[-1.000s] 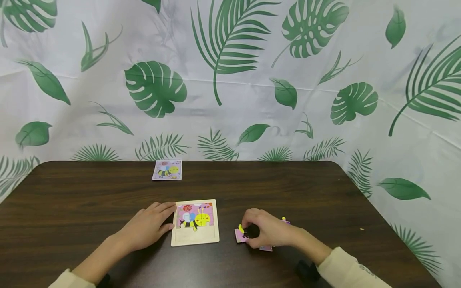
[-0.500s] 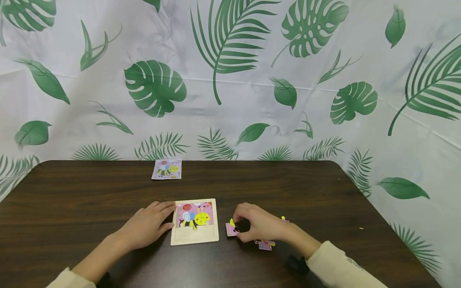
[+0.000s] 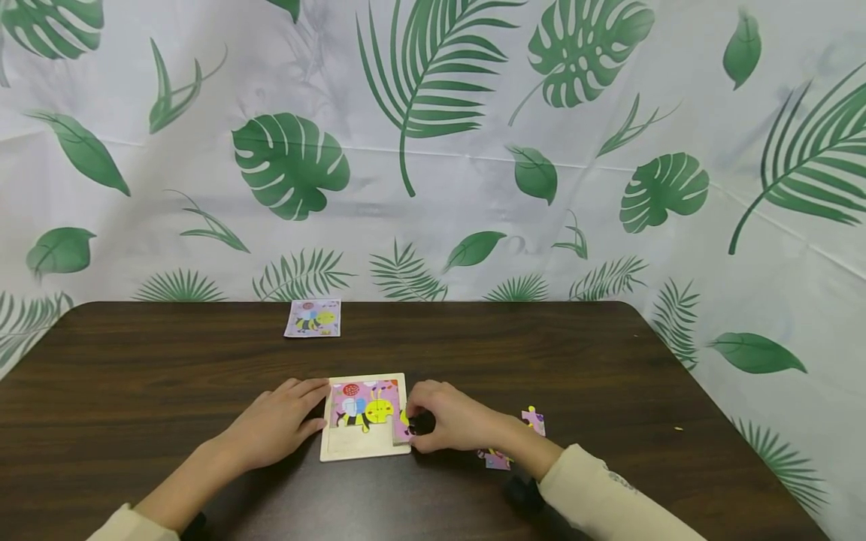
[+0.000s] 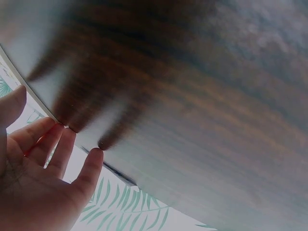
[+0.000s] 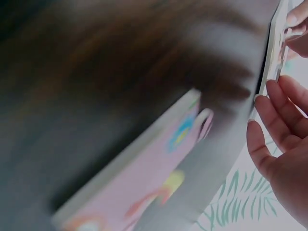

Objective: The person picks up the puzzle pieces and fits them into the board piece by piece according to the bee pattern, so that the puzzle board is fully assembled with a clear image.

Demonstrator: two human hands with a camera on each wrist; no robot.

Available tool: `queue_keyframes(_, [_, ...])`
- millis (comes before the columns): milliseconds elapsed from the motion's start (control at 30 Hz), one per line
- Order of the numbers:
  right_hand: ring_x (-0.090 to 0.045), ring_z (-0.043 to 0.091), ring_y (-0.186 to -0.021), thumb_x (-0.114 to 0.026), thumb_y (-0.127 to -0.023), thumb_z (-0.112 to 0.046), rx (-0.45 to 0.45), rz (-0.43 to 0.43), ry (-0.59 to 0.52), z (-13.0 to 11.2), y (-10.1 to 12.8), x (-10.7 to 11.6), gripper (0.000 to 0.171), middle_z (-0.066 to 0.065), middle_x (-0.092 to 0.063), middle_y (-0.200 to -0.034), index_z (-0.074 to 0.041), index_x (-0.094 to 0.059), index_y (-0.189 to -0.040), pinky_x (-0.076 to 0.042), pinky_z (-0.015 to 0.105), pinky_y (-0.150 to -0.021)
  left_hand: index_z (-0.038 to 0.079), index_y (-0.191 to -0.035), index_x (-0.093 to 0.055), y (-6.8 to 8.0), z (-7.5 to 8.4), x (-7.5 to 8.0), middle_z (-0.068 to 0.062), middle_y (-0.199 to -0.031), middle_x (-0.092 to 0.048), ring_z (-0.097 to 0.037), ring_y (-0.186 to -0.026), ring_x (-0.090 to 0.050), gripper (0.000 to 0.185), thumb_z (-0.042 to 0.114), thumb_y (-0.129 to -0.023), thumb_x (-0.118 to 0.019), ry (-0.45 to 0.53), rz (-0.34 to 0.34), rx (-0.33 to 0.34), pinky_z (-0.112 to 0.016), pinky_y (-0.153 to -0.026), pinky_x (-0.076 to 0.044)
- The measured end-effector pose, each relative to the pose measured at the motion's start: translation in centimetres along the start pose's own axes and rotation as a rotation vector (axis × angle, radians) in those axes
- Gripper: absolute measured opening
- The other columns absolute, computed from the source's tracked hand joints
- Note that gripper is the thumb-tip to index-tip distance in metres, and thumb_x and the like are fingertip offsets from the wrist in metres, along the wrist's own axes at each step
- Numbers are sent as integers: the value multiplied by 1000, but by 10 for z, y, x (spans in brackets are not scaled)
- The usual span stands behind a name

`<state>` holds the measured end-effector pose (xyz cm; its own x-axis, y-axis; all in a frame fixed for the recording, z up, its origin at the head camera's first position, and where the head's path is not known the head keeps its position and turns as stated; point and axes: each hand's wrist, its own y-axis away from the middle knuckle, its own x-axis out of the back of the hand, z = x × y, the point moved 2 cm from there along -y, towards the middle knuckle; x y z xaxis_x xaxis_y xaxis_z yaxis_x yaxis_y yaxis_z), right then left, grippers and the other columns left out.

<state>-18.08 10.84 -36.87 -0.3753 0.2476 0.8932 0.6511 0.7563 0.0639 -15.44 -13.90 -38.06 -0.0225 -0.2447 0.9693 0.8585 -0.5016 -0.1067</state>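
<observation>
Pink puzzle piece (image 3: 402,428), pinched by the right hand (image 3: 443,424) at the tray's (image 3: 365,451) right edge near the counter's front edge, might have jammed crooked if the flat, open left hand (image 3: 277,428) let the tray slide.

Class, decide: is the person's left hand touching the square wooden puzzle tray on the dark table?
Touching. The head view shows the left hand with fingertips against the left edge of the wooden puzzle tray, no gap visible.

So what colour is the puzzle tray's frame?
Pale, light wood puzzle tray, clearest in the head view.
</observation>
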Motion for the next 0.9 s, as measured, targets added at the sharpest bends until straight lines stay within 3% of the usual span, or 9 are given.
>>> queue_keyframes(167, [-46,7,-83,-73,-76,-22,16,-12,4,-9,-11,-3,24,-8,-54,-90,-10,-62,-94,-38,22,-78,-1,-122,-56,0,0,0,-13,-126,-52,-31,-110,-49,45,26,-86,-63,-3,9,-4,-52,-77,-43])
queue_keyframes(400, [-45,2,-75,-75,-74,-25,26,34,70,-22,-23,-6,23,-10,-52,-81,-11,-61,-87,-28,20,-69,0,-122,-56,0,0,0,-13,-126,-52,-31,-109,-49,45,26,-86,-63,-6,13,-8,-52,-76,-43])
queue_keyframes(733, [-46,3,-80,-73,-74,-24,108,27,153,-38,-43,-14,22,-8,-55,-85,-12,-62,-87,-34,20,-80,0,-121,-56,1,-1,0,-12,-125,-53,-30,-109,-49,44,26,-86,-63,7,32,-22,-52,-75,-43])
queue_keyframes(900, [-44,1,-74,-74,-72,-24,135,40,173,-46,-50,-17,22,-9,-53,-81,-11,-61,-86,-34,17,-72,-1,-121,-56,1,-2,-1,-12,-125,-53,-30,-108,-50,44,25,-86,-63,4,46,-36,-51,-73,-44])
